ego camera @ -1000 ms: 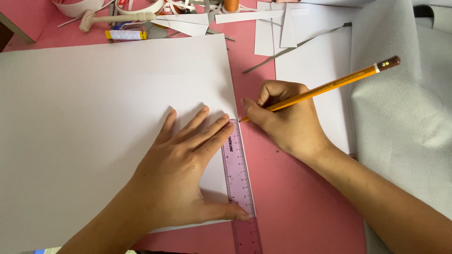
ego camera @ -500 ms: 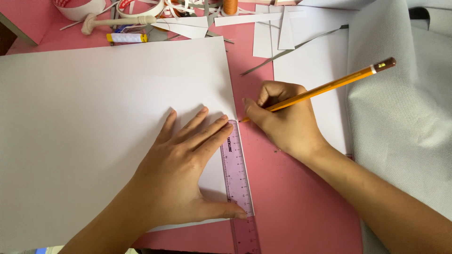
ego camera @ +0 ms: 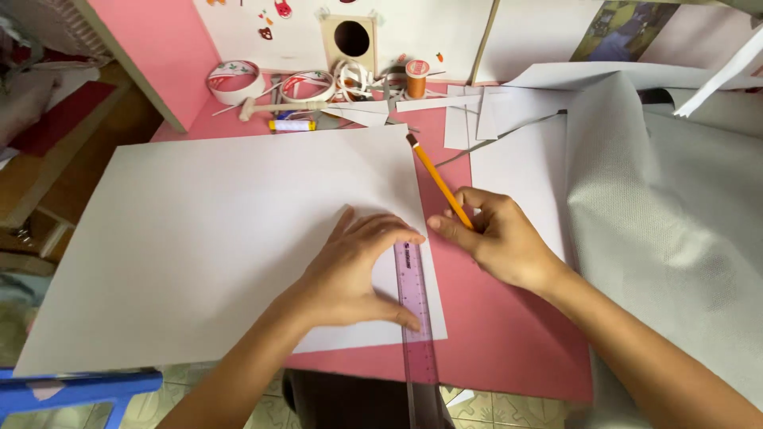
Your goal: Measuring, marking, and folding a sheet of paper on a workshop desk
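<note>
Left hand (ego camera: 350, 274) lies spread, pressing the ruler (ego camera: 414, 306) along the right edge of the sheet (ego camera: 214, 238); right hand (ego camera: 501, 238) pinches the pencil (ego camera: 439, 183), point hidden in the grip; no drawn line shows, so marking looks barely begun.

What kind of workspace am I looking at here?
Likely a home craft desk: a pink tabletop with a large white sheet, tape rolls, thread spools and paper scraps. The left hand presses a ruler; the right hand holds a pencil.
</note>
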